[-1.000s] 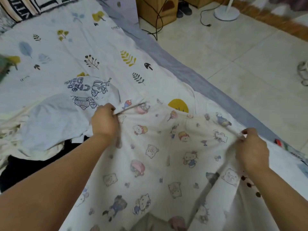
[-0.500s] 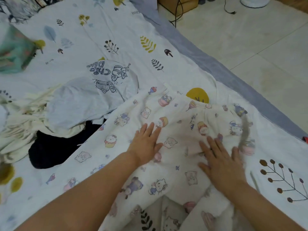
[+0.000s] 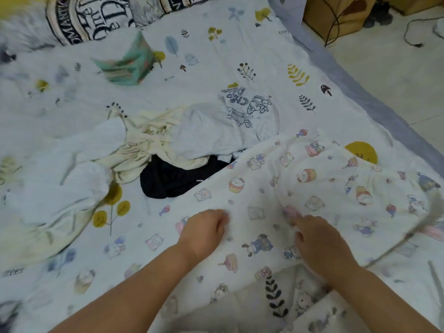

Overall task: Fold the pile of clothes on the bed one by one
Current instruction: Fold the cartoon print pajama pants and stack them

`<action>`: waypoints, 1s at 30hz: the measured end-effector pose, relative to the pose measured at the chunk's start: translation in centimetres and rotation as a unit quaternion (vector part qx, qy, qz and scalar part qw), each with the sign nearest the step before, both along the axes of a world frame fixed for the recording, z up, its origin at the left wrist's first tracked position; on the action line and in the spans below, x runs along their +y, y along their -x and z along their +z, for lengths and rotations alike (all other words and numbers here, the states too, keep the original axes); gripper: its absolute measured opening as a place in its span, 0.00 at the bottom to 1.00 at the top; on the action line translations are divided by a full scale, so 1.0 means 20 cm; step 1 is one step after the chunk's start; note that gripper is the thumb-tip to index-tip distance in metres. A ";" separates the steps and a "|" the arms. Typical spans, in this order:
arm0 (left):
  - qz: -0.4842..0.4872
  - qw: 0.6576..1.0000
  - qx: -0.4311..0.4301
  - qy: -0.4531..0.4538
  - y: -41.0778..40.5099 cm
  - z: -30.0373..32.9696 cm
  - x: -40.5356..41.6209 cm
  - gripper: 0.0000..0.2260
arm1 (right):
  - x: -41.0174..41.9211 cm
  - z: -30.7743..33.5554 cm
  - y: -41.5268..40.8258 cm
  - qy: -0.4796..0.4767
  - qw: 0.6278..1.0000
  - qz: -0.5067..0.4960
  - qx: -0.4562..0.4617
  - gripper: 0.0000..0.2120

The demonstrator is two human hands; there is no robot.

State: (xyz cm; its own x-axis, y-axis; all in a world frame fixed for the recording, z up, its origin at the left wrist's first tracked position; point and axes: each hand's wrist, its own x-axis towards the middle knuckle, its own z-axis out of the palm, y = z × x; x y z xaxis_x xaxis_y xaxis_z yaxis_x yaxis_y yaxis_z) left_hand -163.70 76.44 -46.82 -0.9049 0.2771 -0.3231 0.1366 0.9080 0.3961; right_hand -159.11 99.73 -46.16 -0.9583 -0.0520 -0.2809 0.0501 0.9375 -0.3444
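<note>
A white garment printed with small cartoon cats and cupcakes (image 3: 300,188) lies spread flat on the bed (image 3: 216,63), covering the near right part of it and reaching close to the right edge. Its long axis runs diagonally, from the near edge up toward the far right; which end is which cannot be told. The cloth is rumpled, with soft folds near its middle.

The left hand (image 3: 204,230) rests on the garment with fingers curled under, seemingly pinching a bit of the cloth. The right hand (image 3: 317,239) lies just beside it on the same garment, fingers bent and pressing or gathering the fabric; whether it truly pinches is unclear through blur.

Beyond the garment's left edge sits the pile of clothes (image 3: 173,150): a pale blue shirt with a cartoon print (image 3: 240,116), a cream piece (image 3: 144,140) and a black piece (image 3: 173,176) partly under the printed garment. Farther off lies a teal folded cloth (image 3: 127,66), and lettered pillows (image 3: 91,18) line the far edge.
</note>
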 end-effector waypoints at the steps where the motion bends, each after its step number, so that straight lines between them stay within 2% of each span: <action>1: 0.020 1.000 0.008 0.010 -0.03 0.00 -0.08 0.11 | -0.08 -0.02 -0.01 -0.003 1.000 0.018 -0.004 0.17; 4: 0.085 0.995 0.039 0.045 -0.12 -0.01 -0.36 0.10 | -0.34 -0.05 -0.05 -0.022 0.996 0.085 -0.018 0.09; 5: 0.109 0.991 0.044 0.061 -0.15 -0.02 -0.46 0.11 | -0.42 -0.07 -0.07 -0.015 0.995 0.100 0.002 0.09; 8: 0.176 0.972 0.050 0.147 -0.25 -0.06 -0.76 0.14 | -0.65 -0.14 -0.10 -0.016 0.989 0.144 0.038 0.18; 11: 0.246 0.940 0.015 0.236 -0.34 -0.10 -1.03 0.20 | -0.89 -0.16 -0.09 -0.004 0.990 0.141 -0.006 0.22; 14: 0.252 0.928 -0.038 0.273 -0.40 -0.15 -1.27 0.22 | -1.09 -0.20 -0.04 -0.023 0.987 0.156 -0.015 0.28; 16: 0.237 0.934 -0.079 0.254 -0.42 -0.18 -1.39 0.18 | -1.20 -0.24 0.01 -0.032 0.988 0.150 -0.016 0.31; 17: 0.229 0.945 -0.089 0.216 -0.43 -0.18 -1.44 0.15 | -1.25 -0.26 0.04 -0.040 0.990 0.138 -0.017 0.32; 20: 0.227 0.968 -0.046 0.098 -0.41 -0.12 -1.51 0.08 | -1.35 -0.31 0.11 -0.060 0.993 0.099 -0.023 0.34; 23: 0.205 0.978 0.008 0.034 -0.33 -0.02 -1.55 0.10 | -1.44 -0.30 0.19 -0.071 0.990 0.117 -0.011 0.33; 25: 0.168 0.985 -0.042 0.008 -0.28 0.05 -1.56 0.09 | -1.48 -0.29 0.23 -0.059 0.986 0.150 -0.049 0.24; 27: 0.135 0.981 -0.141 0.014 -0.24 0.09 -1.59 0.10 | -1.51 -0.29 0.26 -0.051 0.985 0.163 -0.037 0.12; 30: 0.124 0.951 -0.280 0.041 -0.21 0.13 -1.67 0.08 | -1.51 -0.23 0.31 -0.027 0.996 0.074 0.038 0.08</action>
